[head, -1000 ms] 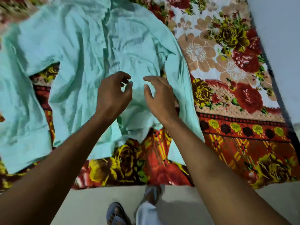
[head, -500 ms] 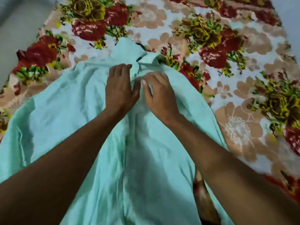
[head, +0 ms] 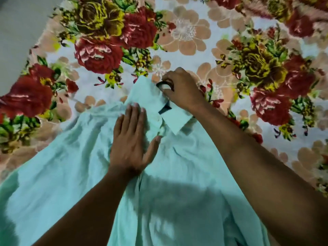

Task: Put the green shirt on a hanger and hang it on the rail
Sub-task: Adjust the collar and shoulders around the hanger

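The pale green shirt (head: 177, 174) lies spread on a flowered bedsheet, collar pointing away from me. My left hand (head: 131, 139) lies flat with straight fingers on the shirt's chest, just below the collar. My right hand (head: 181, 87) is at the collar opening, its fingers curled round the dark hook of a hanger (head: 164, 85) that sticks out of the neck. A dark bit of the hanger shows between the collar flaps; the remainder is hidden inside the shirt. No rail is in view.
The bedsheet (head: 186, 32) with red and yellow roses covers the bed beyond the shirt. A grey floor or wall strip (head: 16, 32) runs along the upper left edge of the bed.
My hands went from the shirt's lower part up to the collar. The right hand has since reached past the collar and taken the hanger hook; the left now lies flat on the chest.
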`<state>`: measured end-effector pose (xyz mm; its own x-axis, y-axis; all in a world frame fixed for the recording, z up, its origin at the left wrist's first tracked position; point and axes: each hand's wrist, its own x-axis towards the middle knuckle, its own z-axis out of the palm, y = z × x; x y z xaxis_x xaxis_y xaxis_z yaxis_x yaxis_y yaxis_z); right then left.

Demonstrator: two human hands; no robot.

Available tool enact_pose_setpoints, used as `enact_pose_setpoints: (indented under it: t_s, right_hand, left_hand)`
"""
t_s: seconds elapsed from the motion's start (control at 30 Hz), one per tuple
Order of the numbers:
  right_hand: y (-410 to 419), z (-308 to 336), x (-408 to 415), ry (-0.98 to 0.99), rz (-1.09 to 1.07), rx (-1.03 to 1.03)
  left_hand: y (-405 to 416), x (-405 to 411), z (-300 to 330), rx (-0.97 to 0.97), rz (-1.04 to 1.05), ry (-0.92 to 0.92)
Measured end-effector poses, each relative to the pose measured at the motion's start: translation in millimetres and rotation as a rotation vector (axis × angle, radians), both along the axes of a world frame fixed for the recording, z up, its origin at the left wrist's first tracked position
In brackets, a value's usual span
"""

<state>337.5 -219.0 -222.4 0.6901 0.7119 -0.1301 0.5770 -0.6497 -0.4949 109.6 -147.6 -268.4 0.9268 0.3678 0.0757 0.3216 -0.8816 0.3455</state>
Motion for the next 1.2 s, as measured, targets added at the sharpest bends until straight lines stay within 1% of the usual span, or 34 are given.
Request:
enact_pose_setpoints:
  t_s: [0.1,0.2,0.33,0.53,0.6,0.67,0.73,0.77,0.83,0.87,0.9,0.97,1.0,1.07,1.2]
  right_hand:
    - [3,-6,14,-0.024,-0.011,0.025]
    - [4,-6,30,-0.084,-0.081,0.080]
    - [1,-7,39,-0.151,-0.118,0.056]
    - [3,-6,42,-0.112,-0.094,0.083]
    - [-2,-3,39,-0.104,-0.076,0.132]
    - [-15,3,33,-0.108,-0.110,0.234]
    - [-32,9,22,-0.153,-0.155,0.297]
    - [-39,12,15,-0.169,-0.150,0.283]
    - [-48,12,3,-0.203,-0.117,0.130]
    - [-54,11,-2,-0.197,-0.155,0.046]
    - [-60,11,-7,-0.145,-0.231,-0.013]
    - [-70,10,-13,0.025,-0.372,-0.061]
    - [-72,9,-17,0.074,-0.373,-0.086]
    - [-72,7,-26,0.094,-0.306,-0.139]
    - [-60,15,-35,0.061,-0.218,-0.280]
  left_hand:
    - [1,4,1,-0.027,-0.005,0.010]
    - [1,4,0,-0.002,-0.013,0.011]
    - [3,4,-2,0.014,-0.015,0.015]
    - [3,5,-3,0.015,-0.008,0.007]
    - [2,5,-3,0.021,-0.009,0.007]
    - [2,4,-3,0.023,-0.006,0.010]
    - [2,3,-3,0.025,-0.008,0.011]
    - [1,3,-3,0.027,-0.010,0.008]
    - [1,4,-3,0.036,-0.003,0.009]
    - [1,3,-3,0.039,-0.001,0.007]
    - [1,3,-3,0.040,-0.002,0.003]
    - [1,2,-4,0.040,-0.003,0.006]
    - [1,2,-5,0.042,-0.001,0.010]
    - [1,1,-5,0.049,0.009,0.015]
    - [0,0,-5,0.058,0.037,0.004]
